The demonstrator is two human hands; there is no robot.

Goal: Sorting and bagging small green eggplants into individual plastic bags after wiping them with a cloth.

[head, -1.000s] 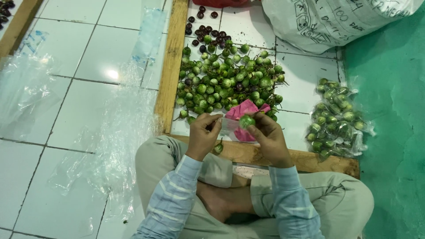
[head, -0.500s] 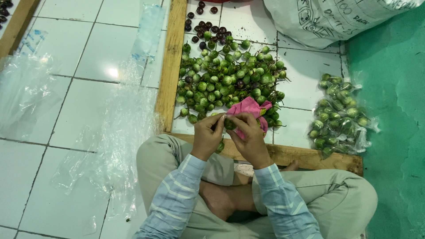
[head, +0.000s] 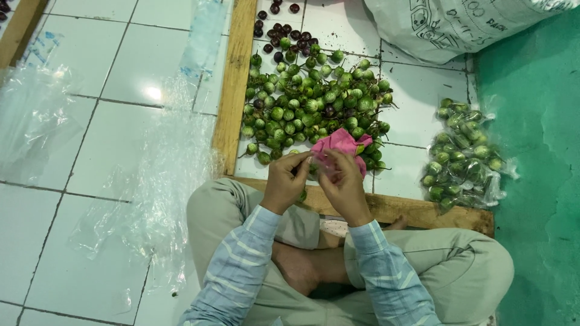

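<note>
I sit cross-legged on white floor tiles. My left hand (head: 286,181) and my right hand (head: 344,184) meet in front of me, both pinching a small clear plastic bag (head: 318,168) with green fruit showing inside it. Just beyond my fingers lies a pink cloth (head: 340,147) at the near edge of a heap of small round green eggplants (head: 311,105). Dark purple ones (head: 281,33) lie scattered at the far end of the heap. How many fruits the bag holds is hidden by my fingers.
A wooden frame (head: 232,90) borders the heap on the left and near side. Several filled clear bags of green eggplants (head: 462,157) lie at right by a green mat (head: 531,169). Loose clear plastic sheets (head: 151,175) spread left. A white sack (head: 447,24) sits top right.
A second ago my right hand held a green eggplant at the bag's mouth. It has since gone into the bag, and both hands have closed together on the bag.
</note>
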